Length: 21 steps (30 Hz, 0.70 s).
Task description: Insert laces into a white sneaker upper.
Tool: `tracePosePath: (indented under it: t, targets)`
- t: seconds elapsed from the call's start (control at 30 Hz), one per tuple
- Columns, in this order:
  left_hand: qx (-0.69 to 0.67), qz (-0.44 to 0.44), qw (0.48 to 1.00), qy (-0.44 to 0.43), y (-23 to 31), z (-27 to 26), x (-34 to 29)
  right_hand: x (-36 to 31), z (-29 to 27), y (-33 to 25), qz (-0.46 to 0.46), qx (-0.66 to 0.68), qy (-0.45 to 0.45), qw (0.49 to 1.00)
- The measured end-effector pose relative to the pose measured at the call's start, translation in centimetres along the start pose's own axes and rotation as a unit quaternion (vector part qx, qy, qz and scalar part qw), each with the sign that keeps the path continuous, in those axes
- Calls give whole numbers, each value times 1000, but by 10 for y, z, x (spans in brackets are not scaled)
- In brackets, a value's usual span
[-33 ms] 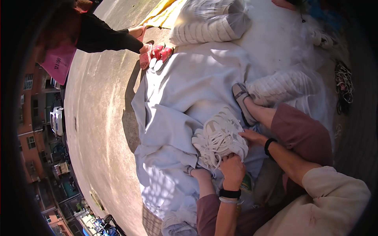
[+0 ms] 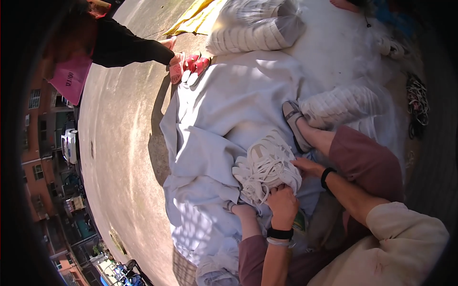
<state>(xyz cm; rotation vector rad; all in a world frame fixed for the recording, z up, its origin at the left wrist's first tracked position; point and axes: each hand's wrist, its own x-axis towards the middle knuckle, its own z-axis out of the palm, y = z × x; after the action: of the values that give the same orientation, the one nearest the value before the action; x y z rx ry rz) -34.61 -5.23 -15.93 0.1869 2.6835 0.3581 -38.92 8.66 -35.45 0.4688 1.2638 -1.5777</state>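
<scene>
A bundle of white lace-up shoe uppers (image 2: 267, 162), its pale laces tangled on top, rests between my feet on a grey-white cloth (image 2: 224, 100). At the bundle's near edge the fingers of my left hand (image 2: 282, 202) are curled closed on an upper. My right hand (image 2: 307, 167) pinches the bundle's right edge between thumb and fingers; its fingertips are partly hidden. Both wrists wear black bands.
Clear plastic bags of white shoe parts, one at the back (image 2: 253, 35) and one at the right (image 2: 341, 105), lie around the cloth. Red-and-white shoes (image 2: 195, 69) sit beside a standing person's pink sandal (image 2: 176, 69). Tangled cords (image 2: 417, 105) lie far right.
My hands and the bundle have shifted very slightly. The standing person's leg and pink bag have moved a little.
</scene>
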Motion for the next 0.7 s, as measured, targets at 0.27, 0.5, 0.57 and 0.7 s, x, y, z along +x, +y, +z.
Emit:
tracePosePath:
  t: [0.27, 0.5, 0.57, 0.7]
  targets:
    - [-40, -15, 999, -30, -9, 70, 15, 11, -11, 17, -63, -162, 261, 950]
    - [-19, -34, 999, -13, -1, 91, 21, -47, 55, -66, -144, -280, 238, 919]
    - [3, -26, 999, 19, -11, 100, 15, -73, 89, -78, -163, -352, 211, 897]
    - [-26, 16, 993, 115, -30, 118, -4, -80, 104, -64, -221, -470, 199, 831]
